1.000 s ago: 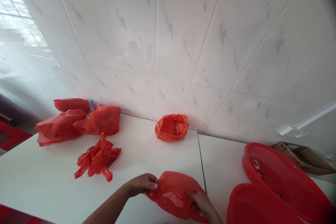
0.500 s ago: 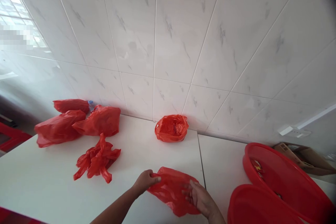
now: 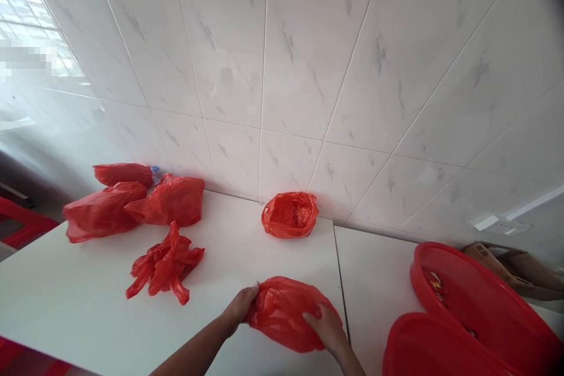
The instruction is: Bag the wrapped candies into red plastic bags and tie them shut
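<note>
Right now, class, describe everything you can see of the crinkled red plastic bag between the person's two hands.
The crinkled red plastic bag looks thin and glossy, its surface wrinkled and puffed into a rounded, elongated shape. It spreads sideways over the smooth white table, its right end near the dark seam. The left hand grips its left end; the right hand touches its right part, though whether any fingers are inside is unclear. Any contents are hidden, and whether it rests on the table cannot be told.
</note>
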`<state>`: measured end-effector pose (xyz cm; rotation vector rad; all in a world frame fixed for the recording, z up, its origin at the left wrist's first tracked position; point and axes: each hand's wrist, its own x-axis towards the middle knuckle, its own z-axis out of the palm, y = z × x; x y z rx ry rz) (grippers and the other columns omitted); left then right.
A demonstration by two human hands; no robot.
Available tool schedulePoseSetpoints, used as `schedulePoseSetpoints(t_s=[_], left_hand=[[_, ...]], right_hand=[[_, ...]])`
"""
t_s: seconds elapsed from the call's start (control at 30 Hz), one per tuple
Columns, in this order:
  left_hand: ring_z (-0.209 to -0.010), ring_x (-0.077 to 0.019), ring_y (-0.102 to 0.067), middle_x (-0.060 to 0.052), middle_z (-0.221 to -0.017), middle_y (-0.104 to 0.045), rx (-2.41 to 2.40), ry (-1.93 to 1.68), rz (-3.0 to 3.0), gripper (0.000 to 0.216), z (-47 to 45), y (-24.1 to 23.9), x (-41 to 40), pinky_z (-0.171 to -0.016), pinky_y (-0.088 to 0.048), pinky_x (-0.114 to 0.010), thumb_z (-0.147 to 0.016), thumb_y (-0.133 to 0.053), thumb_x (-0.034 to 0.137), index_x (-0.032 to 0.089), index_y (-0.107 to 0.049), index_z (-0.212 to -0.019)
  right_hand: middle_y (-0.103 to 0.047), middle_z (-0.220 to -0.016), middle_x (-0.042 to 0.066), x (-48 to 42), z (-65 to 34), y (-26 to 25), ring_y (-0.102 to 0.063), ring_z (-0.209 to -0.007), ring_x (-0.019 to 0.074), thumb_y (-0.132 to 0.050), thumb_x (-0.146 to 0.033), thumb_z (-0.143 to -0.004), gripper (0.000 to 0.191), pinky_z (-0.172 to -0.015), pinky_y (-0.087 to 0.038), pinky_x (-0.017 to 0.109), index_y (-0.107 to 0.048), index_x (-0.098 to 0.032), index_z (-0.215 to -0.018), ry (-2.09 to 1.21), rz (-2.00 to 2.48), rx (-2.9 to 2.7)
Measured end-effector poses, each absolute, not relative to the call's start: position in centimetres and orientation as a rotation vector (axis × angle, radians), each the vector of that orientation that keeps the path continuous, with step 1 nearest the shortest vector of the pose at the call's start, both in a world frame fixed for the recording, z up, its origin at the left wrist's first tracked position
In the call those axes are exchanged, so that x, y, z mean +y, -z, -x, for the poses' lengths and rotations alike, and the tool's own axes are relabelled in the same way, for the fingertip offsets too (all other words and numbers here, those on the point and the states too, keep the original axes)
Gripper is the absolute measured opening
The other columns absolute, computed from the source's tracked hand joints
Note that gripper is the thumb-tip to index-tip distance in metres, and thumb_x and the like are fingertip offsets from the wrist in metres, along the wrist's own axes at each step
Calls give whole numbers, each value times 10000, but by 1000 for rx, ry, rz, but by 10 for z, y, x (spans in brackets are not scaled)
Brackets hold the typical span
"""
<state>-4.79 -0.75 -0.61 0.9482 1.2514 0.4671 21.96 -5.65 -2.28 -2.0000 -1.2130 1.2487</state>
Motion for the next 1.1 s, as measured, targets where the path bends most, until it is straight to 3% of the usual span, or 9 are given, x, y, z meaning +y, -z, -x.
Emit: schedulePoseSetpoints(t_s=[0.1,0.27,0.33,0.4,0.5,0.6,0.73,0.9,1.1], left_hand=[[-655,-185,-590,-31,-729,-660,1292,-515,-1074,523,47,4,-7,-569,-416,-276,-743,-519,693,179,-596,-803],[-665,-180,-601,31,-682,-663,1319,-600,-1186,587,45,2,-9,-648,-460,-286,-613,-765,434,209,-578,-1122],[-679,-182,-614,1,-697,-673,1291,-655,-1153,425,45,2,-8,-679,-473,-299,-703,-682,508,180,-638,-970],[-694,-189,-630,-36,-732,-685,1264,-682,-1070,468,45,2,-6,-684,-482,-312,-779,-554,618,160,-640,-825],[-725,-199,-649,-47,-789,-700,1234,-689,-810,530,46,1,-3,-669,-495,-313,-767,-544,674,166,-634,-888],[-757,-201,-663,-51,-841,-713,1213,-724,-497,486,45,-1,-1,-671,-511,-304,-727,-657,603,178,-626,-959],[-669,-191,-667,-50,-783,-711,1245,-769,-294,410,38,-5,1,-613,-518,-290,-745,-691,527,176,-620,-945],[-579,-175,-658,-30,-664,-679,1258,-779,-208,344,27,-9,2,-558,-513,-274,-799,-651,510,172,-593,-831],[-630,-211,-684,-72,-747,-718,1194,-746,-224,348,23,-16,5,-572,-526,-304,-783,-682,484,151,-630,-867]], right_hand=[[-675,-1142,140,-63,-205,14,-635,-1029,310,-611,-477,-722,454,-834,-475,413,-609,-196,-1079,-1161,2195,-1313],[-736,-932,48,-68,-196,7,-672,-865,260,-482,-308,-788,195,-700,-458,359,-670,-274,-827,-1228,2043,-1471],[-734,-866,39,-67,-200,12,-666,-825,253,-494,-236,-741,168,-678,-443,349,-660,-265,-744,-1188,2036,-1515],[-719,-803,38,-65,-206,18,-654,-781,243,-502,-178,-683,151,-667,-434,341,-636,-247,-690,-1139,2038,-1509],[-691,-732,42,-64,-214,25,-640,-749,235,-486,-144,-641,142,-677,-443,339,-603,-223,-629,-1123,2002,-1483],[-717,-876,47,-64,-219,26,-656,-874,234,-518,-179,-648,189,-778,-480,333,-659,-206,-771,-1238,1844,-1439],[-709,-1037,73,-67,-229,27,-646,-1000,241,-570,-393,-729,344,-874,-489,345,-659,-189,-991,-1326,1634,-1220],[-695,-901,87,-69,-242,39,-668,-762,235,-548,-538,-710,431,-626,-515,334,-626,-181,-937,-1264,1791,-1002],[-649,-735,8,-65,-232,30,-605,-525,171,-458,-496,-783,525,-480,-452,283,-481,-193,-1211,-1232,1871,-1013]])
